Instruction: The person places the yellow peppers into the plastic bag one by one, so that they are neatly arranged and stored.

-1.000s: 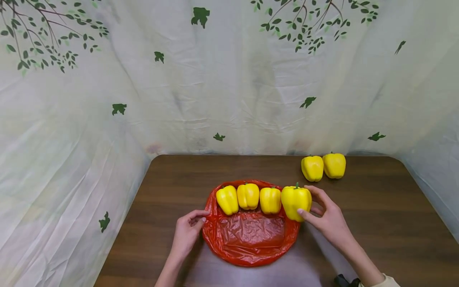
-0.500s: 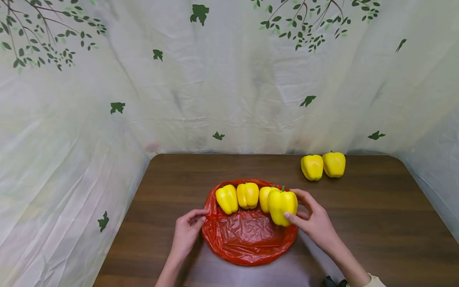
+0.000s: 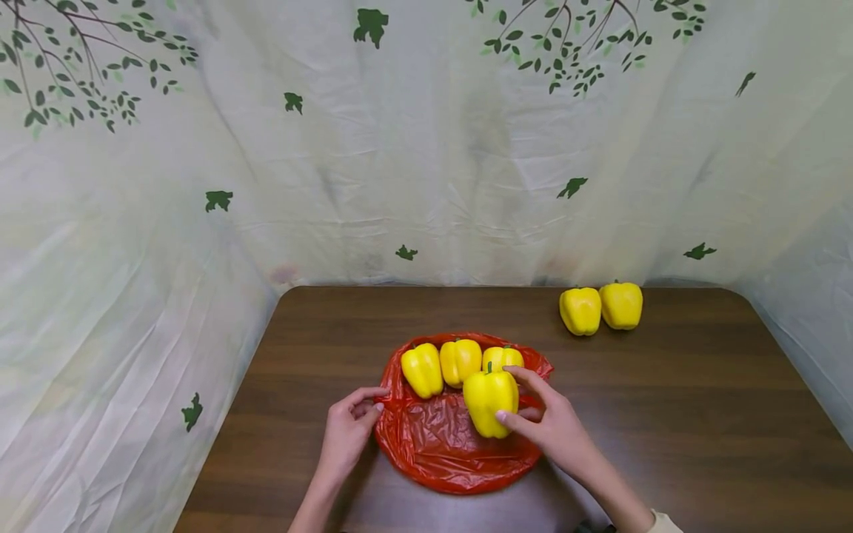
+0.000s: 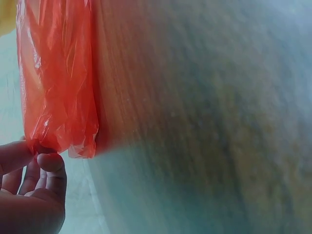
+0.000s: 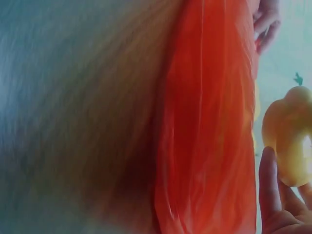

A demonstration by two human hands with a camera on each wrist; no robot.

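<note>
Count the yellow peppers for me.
6: three peppers along the red bag's far side, one pepper in the right hand, two peppers near the table's far edge.

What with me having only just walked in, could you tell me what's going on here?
A person's right hand holds a yellow pepper above an open red bag, while the left hand pinches the bag's left edge. Three peppers already sit in the bag, in a row along its far side. Two other peppers sit side by side on the table, beyond the bag and off to the right.
</note>
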